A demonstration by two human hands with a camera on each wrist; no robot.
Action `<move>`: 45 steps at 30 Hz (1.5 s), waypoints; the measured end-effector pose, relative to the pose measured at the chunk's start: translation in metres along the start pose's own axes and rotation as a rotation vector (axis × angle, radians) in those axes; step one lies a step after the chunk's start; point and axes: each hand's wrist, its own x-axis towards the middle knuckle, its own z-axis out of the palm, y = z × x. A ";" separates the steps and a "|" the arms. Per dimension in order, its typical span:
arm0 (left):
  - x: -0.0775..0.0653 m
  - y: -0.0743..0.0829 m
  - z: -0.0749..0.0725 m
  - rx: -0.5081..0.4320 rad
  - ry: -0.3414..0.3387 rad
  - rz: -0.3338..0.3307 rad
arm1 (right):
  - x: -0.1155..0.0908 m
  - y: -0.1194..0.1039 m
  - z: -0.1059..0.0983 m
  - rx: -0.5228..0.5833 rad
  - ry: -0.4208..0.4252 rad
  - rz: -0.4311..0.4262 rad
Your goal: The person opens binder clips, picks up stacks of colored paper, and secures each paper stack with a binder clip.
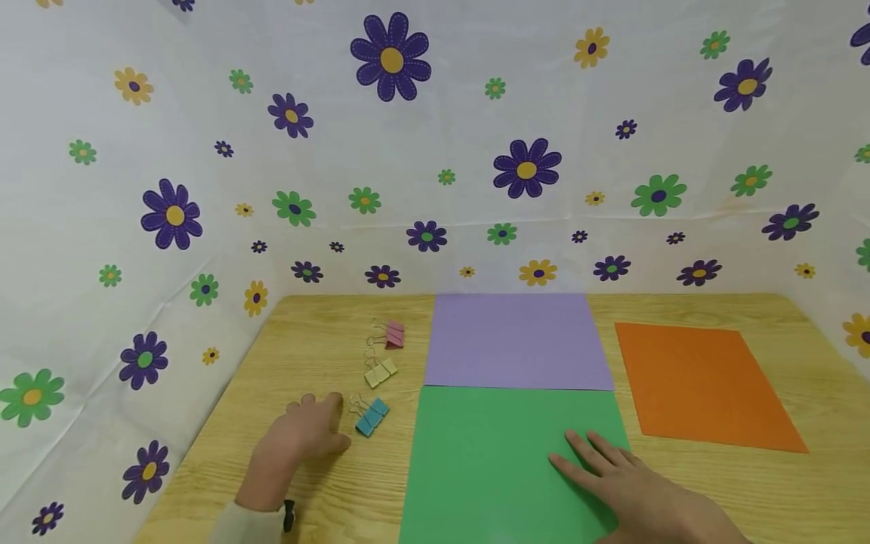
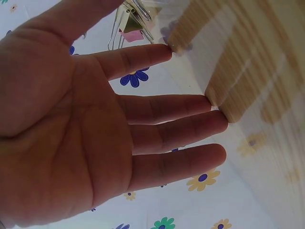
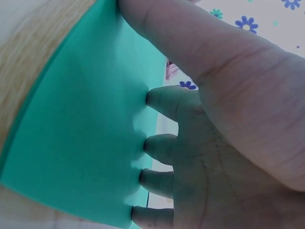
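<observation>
My left hand (image 1: 303,437) rests its fingertips on the wood tabletop, fingers spread, just left of a blue binder clip (image 1: 372,417). In the left wrist view its fingers are straight with nothing between them. Behind the blue clip lie a pale yellow binder clip (image 1: 381,372) and a pink binder clip (image 1: 394,335), in a loose column. With spread fingers, my right hand (image 1: 642,491) touches the right side of a green sheet (image 1: 496,461). The right wrist view has all its fingertips on the green sheet (image 3: 81,129).
A purple sheet (image 1: 516,340) lies behind the green one, their edges meeting. An orange sheet (image 1: 710,385) lies askew to the right on the wood table (image 1: 313,340). White cloth (image 1: 462,136) with printed flowers stands around the back and sides.
</observation>
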 end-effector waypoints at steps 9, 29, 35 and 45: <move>-0.002 0.005 -0.004 -0.007 0.004 0.015 | -0.001 0.002 0.001 -0.012 0.032 -0.014; 0.006 0.013 -0.001 -0.148 0.094 0.155 | -0.001 0.001 0.001 0.006 0.039 -0.025; 0.005 0.016 0.002 -0.116 0.142 0.180 | -0.001 0.001 -0.001 0.019 0.028 -0.021; 0.006 0.016 0.004 -0.061 0.177 0.189 | 0.000 0.000 -0.001 0.002 0.043 -0.030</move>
